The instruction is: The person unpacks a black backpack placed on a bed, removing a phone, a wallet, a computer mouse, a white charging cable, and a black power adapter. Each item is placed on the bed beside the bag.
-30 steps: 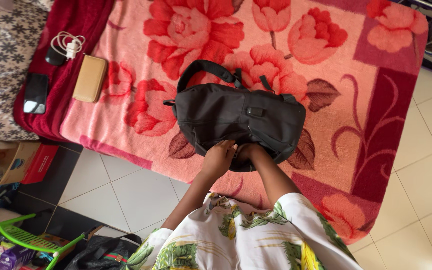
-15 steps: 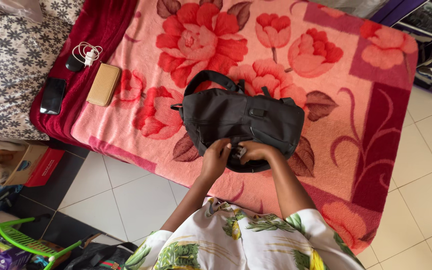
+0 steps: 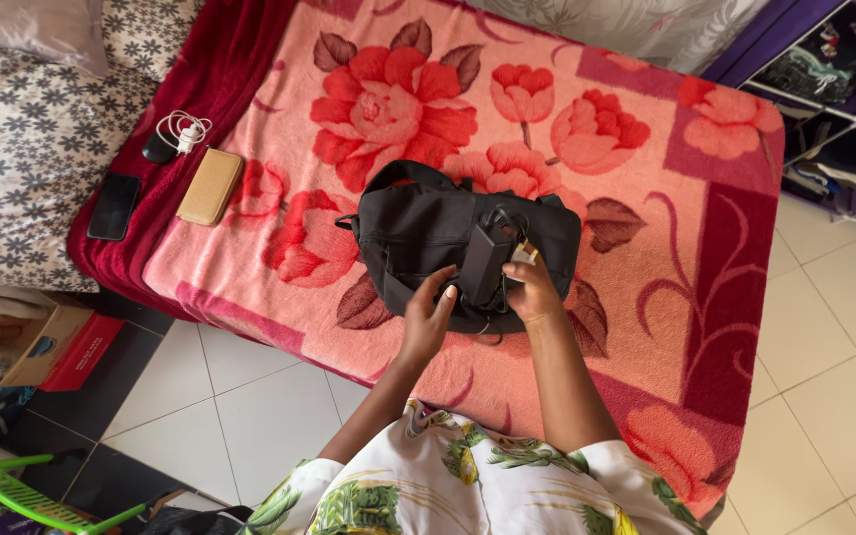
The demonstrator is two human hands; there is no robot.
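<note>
Hands meet at the near edge of a black bag (image 3: pixel 418 233) lying on the flowered pink blanket (image 3: pixel 646 149) of the bed. Left hand (image 3: pixel 430 315) lies half-open, fingers curled against the bag. Right hand (image 3: pixel 535 289) is closed around a black charger block (image 3: pixel 482 260) with cable. Left of the bag lies a tan wallet (image 3: pixel 209 186); a red-and-tan box (image 3: pixel 71 342) sits on the floor.

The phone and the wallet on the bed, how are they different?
The phone is black and glossy; the wallet is tan and textured. The phone lies on the dark red strip nearer the patterned pillow; the wallet lies at the edge of the flowered blanket. Both lie flat, untouched.
</note>
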